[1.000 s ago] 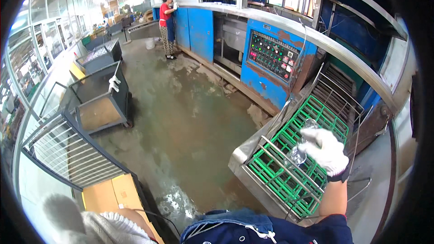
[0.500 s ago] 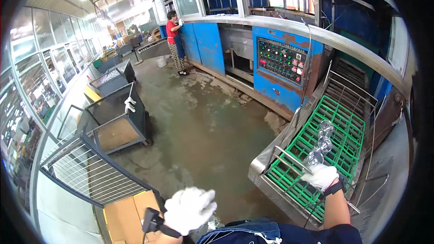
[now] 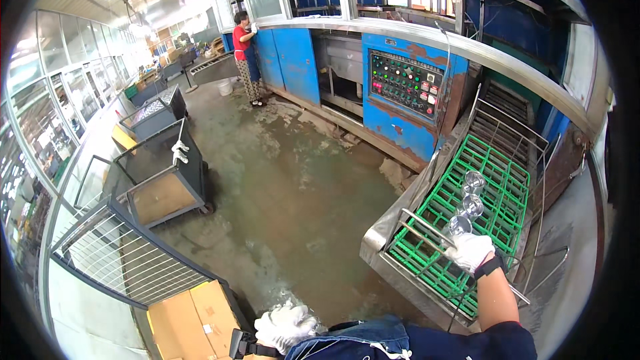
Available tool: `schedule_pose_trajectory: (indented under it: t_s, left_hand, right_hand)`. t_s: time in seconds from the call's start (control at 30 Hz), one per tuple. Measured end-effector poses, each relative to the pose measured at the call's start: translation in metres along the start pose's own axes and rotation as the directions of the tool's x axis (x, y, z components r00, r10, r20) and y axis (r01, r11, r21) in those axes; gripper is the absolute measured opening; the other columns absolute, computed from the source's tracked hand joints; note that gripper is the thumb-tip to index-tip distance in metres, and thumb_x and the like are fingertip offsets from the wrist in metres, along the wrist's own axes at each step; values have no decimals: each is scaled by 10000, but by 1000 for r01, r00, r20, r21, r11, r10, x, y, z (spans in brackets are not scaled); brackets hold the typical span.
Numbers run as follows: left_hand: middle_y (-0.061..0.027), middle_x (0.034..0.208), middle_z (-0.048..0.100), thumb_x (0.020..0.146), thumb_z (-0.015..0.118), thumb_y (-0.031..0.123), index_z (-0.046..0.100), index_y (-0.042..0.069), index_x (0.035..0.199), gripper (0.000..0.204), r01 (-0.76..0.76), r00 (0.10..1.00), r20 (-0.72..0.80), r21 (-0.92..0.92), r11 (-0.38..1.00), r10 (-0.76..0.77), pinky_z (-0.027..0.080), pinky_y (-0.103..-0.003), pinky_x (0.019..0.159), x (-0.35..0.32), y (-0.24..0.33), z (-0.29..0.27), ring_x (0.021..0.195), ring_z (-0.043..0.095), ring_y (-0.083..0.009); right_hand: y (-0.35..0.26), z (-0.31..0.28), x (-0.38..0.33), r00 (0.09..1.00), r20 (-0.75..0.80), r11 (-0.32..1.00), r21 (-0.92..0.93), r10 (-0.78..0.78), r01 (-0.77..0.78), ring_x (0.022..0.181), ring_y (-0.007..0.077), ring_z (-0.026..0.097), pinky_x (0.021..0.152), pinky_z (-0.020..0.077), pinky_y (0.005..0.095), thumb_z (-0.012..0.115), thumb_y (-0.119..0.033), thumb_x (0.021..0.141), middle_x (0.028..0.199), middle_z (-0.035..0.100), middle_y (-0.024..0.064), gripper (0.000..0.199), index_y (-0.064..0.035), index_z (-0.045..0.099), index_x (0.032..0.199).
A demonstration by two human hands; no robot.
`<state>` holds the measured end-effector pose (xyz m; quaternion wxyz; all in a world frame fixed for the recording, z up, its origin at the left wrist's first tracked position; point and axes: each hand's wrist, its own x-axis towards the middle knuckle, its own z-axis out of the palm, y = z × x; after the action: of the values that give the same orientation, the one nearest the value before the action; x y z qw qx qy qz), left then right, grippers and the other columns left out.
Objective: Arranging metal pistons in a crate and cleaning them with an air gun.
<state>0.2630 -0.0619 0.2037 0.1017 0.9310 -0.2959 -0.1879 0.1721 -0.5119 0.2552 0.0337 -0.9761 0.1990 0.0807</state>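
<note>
The right hand (image 3: 471,251), in a white work glove with a dark wristband, is closed around clear, rounded glass pieces (image 3: 467,205) that look like small stemmed glasses or bottles; just how many it grips I cannot tell, though about three shiny bulbs show above the fingers. It holds them over the green plastic grid crate (image 3: 497,190), near that crate's front left edge, just above the metal rail of the stainless steel conveyor tray (image 3: 383,230) that carries the crate.

The glass looks light, stiff and smooth, so probably slippery under a cloth glove, and fragile against the steel rail or against its neighbours. The safest hold seems to be low on the narrow part, one piece between each pair of fingers, with the bulbs kept apart.

The crate is divided into square cells; the ones that can be seen look empty, apart from the glass above them.

The left hand (image 3: 285,325), also in a white glove, is down at the lower edge beside a brown cardboard box (image 3: 193,313), loosely curled near a small black device (image 3: 241,345); whether it grips that I cannot tell.
</note>
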Motion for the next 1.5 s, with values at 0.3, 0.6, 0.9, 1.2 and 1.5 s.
schedule_pose_trajectory:
  t_s: [0.3,0.6,0.9,1.2,1.5]
  left_hand:
    - [9,1020,716,840,584,520,700,265,1101,383,2,999,53,-21,1000,0,443,-441,926,-8,-7,14,1031,671,-187]
    - [58,977,715,776,636,462,728,318,1015,294,204,979,-38,96,974,-202,472,-388,879,-18,-29,27,993,670,-165]
    - [-108,1043,732,840,637,478,713,201,1148,421,65,992,107,-33,997,-61,513,-418,926,-12,-34,17,1030,677,-308]
    - [-104,976,719,810,667,439,720,212,1108,378,178,957,217,82,981,-191,510,-423,890,22,36,4,969,675,-294]
    - [-52,1028,717,853,660,449,719,244,1067,302,256,947,166,131,958,-276,469,-385,940,21,90,13,1078,661,-233]
  right_hand:
    - [-6,-7,-2,992,80,984,-161,94,-80,949,355,696,790,556,482,571,-463,877,1016,724,170,435,-98,708,1070]
    - [-27,-53,-29,994,69,989,-130,82,-73,943,324,699,783,550,441,650,-570,788,989,733,134,476,-157,751,1000]
    - [30,-161,-43,941,-216,922,-233,261,-310,1112,327,658,938,530,412,691,-513,793,1185,694,161,619,-122,661,1271]
    - [117,-86,59,917,294,920,-361,270,-155,853,274,700,753,556,418,801,-483,710,1004,731,109,742,-179,597,1356]
    - [115,10,125,934,352,986,-168,55,5,1264,350,562,1019,482,456,781,-677,569,1419,550,180,1082,-281,425,1512]
